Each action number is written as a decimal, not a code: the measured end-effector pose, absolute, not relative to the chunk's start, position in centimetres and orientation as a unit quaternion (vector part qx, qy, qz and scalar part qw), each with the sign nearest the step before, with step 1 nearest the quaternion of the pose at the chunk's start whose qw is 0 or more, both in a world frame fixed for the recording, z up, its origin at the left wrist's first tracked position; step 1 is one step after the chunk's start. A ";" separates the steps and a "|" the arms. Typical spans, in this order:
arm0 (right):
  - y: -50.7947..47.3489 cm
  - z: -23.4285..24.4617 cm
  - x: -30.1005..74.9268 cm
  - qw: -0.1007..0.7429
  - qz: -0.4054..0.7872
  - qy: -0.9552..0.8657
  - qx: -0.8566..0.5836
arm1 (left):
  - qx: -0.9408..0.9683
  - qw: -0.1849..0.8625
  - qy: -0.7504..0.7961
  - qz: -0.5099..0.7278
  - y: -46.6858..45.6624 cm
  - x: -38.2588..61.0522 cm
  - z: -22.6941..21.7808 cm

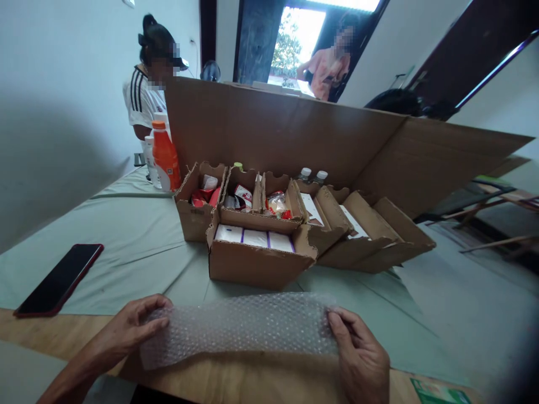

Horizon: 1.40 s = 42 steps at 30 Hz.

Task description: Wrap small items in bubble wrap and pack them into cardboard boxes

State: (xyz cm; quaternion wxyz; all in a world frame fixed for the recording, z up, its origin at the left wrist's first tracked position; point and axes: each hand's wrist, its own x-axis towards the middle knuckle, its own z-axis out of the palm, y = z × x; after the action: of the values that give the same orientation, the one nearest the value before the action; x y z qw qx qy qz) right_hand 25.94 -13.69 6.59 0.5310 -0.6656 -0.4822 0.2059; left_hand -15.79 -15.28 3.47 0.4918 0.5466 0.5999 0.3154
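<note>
**Bubble wrap (pixel 252 322) spans left hand (pixel 141 322) to right hand (pixel 357 348)**

Clock directions are taken from the bubble wrap, with twelve straight ahead. The counter (pixel 126 247) spreads beneath everything, pale green with bare wood along its near edge. A tall cardboard panel (pixel 273 126) stands across it at twelve o'clock, its right part reaching toward two. Before the panel, open cardboard bins (pixel 191 225) run from eleven to two o'clock; the nearest, at twelve, holds white packs (pixel 255 238) with purple edges. The bubble wrap lies lengthwise between the hands, just nearer than that bin. At nine o'clock the left grip is pinched, thumb and fingers closed on one end; at three, the right grip pinches the other end likewise. An orange bottle (pixel 165 154) stands at eleven; a dark phone (pixel 61 280) lies toward nine.
</note>
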 end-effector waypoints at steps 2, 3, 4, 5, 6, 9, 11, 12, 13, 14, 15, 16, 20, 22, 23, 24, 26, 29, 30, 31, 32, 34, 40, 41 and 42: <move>-13.6 6.2 26.3 0.524 0.218 -0.478 -0.670 | 0.547 0.490 0.598 0.320 -15.3 -15.5 3.3; -13.6 6.0 26.4 0.522 0.222 -0.477 -0.671 | 0.548 0.487 0.599 0.321 -15.2 -15.3 3.3; -13.5 5.8 26.6 0.521 0.225 -0.477 -0.671 | 0.550 0.482 0.602 0.320 -15.1 -15.1 3.3; -13.3 5.5 26.7 0.519 0.230 -0.477 -0.671 | 0.552 0.474 0.608 0.318 -14.9 -15.0 3.3; -13.1 5.3 26.8 0.517 0.235 -0.478 -0.670 | 0.554 0.463 0.616 0.314 -14.7 -14.9 3.3; -12.5 4.2 27.1 0.501 0.257 -0.481 -0.672 | 0.567 0.410 0.651 0.296 -13.8 -14.6 3.1; -12.1 3.2 27.3 0.487 0.269 -0.485 -0.675 | 0.578 0.370 0.672 0.281 -13.3 -14.5 2.7; -12.0 2.7 27.4 0.480 0.276 -0.487 -0.675 | 0.583 0.354 0.679 0.271 -13.1 -14.5 2.5; -11.9 2.2 27.5 0.474 0.285 -0.489 -0.675 | 0.589 0.341 0.684 0.262 -13.0 -14.4 2.2; -11.8 1.8 27.6 0.467 0.295 -0.490 -0.674 | 0.595 0.330 0.688 0.253 -13.0 -14.3 2.0; -11.7 1.5 27.6 0.461 0.304 -0.491 -0.674 | 0.601 0.318 0.692 0.245 -13.0 -14.2 1.8; -11.7 1.2 27.7 0.455 0.310 -0.492 -0.674 | 0.605 0.306 0.696 0.237 -13.1 -14.1 1.6; -11.8 1.0 27.7 0.442 0.313 -0.501 -0.675 | 0.610 0.278 0.702 0.240 -13.4 -13.7 1.6; -11.9 1.1 27.7 0.441 0.310 -0.504 -0.675 | 0.608 0.280 0.695 0.262 -13.5 -13.7 1.6; -11.8 1.2 27.7 0.444 0.308 -0.503 -0.675 | 0.606 0.283 0.692 0.273 -13.5 -13.7 1.5; -11.8 1.1 27.7 0.447 0.308 -0.500 -0.675 | 0.604 0.285 0.689 0.282 -13.5 -13.7 1.3; -11.7 1.0 27.8 0.457 0.313 -0.489 -0.674 | 0.603 0.287 0.686 0.288 -13.4 -13.7 0.5; -11.5 0.7 27.8 0.466 0.334 -0.469 -0.672 | 0.604 0.275 0.693 0.281 -13.3 -13.9 -1.2; -11.6 0.7 27.8 0.466 0.340 -0.467 -0.670 | 0.605 0.271 0.695 0.278 -13.2 -13.9 -1.7; -11.6 0.6 27.8 0.464 0.345 -0.467 -0.669 | 0.605 0.266 0.697 0.278 -13.2 -13.9 -2.1; -11.7 0.6 27.8 0.460 0.350 -0.470 -0.666 | 0.606 0.260 0.698 0.280 -13.1 -13.9 -2.3; -11.8 0.7 27.8 0.454 0.360 -0.475 -0.663 | 0.611 0.250 0.697 0.280 -13.0 -13.8 -2.2; -11.9 1.2 29.0 0.468 0.355 -0.445 -0.676 | 0.644 0.246 0.675 0.263 -12.1 -12.2 -0.7; -11.9 1.2 29.4 0.471 0.348 -0.441 -0.680 | 0.647 0.241 0.674 0.262 -12.0 -11.8 -0.7; -11.9 1.3 29.7 0.473 0.338 -0.439 -0.685 | 0.650 0.233 0.673 0.264 -11.9 -11.5 -0.8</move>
State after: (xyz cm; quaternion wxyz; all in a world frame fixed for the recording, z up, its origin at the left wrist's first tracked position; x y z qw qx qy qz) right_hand 29.72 -11.87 1.28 0.4728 -0.6853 -0.4386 0.3383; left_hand -11.48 -11.92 -0.75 0.2331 0.6501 0.6735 0.2637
